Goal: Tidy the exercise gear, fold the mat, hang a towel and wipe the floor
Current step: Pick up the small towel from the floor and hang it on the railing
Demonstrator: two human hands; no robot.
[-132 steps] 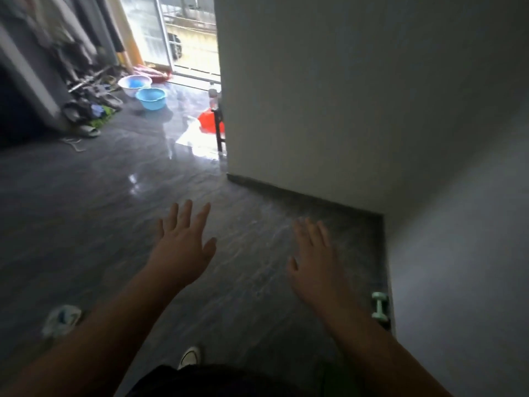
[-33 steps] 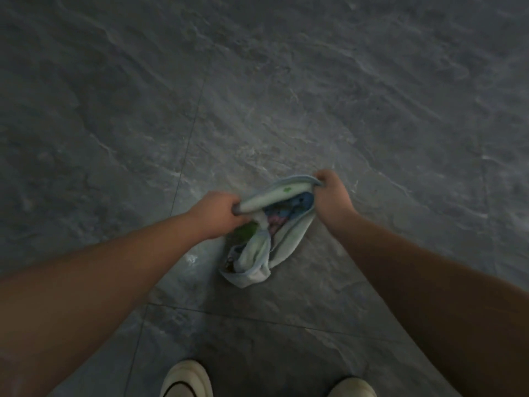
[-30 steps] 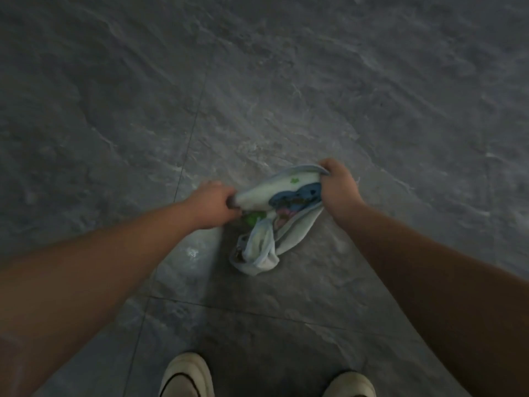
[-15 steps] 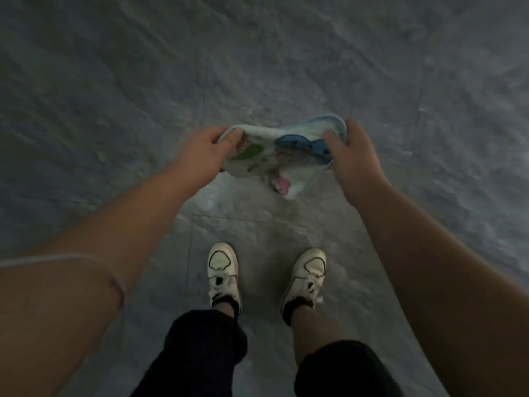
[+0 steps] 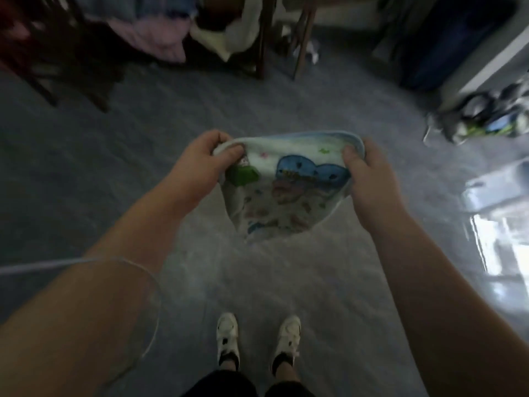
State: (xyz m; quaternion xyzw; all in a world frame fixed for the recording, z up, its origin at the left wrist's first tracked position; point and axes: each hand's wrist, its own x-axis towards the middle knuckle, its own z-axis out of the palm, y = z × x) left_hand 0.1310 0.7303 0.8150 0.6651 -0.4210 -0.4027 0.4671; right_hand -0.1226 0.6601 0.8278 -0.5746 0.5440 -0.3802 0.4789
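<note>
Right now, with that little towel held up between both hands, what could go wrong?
The hands pinch only the top corners of the towel, so one slip could drop it back onto the floor. The floor looks glossy, perhaps wet, near the shoes: a slipping risk. A thin cord loops over the left arm and might snag.

A: What can't be made out?
B: The pile of shoes at the right edge is smeared and partly cut off; pairs can't be counted.
A: And the towel?
B: Its small lower prints are blurred, and its upper corners vanish under both hands.
</note>
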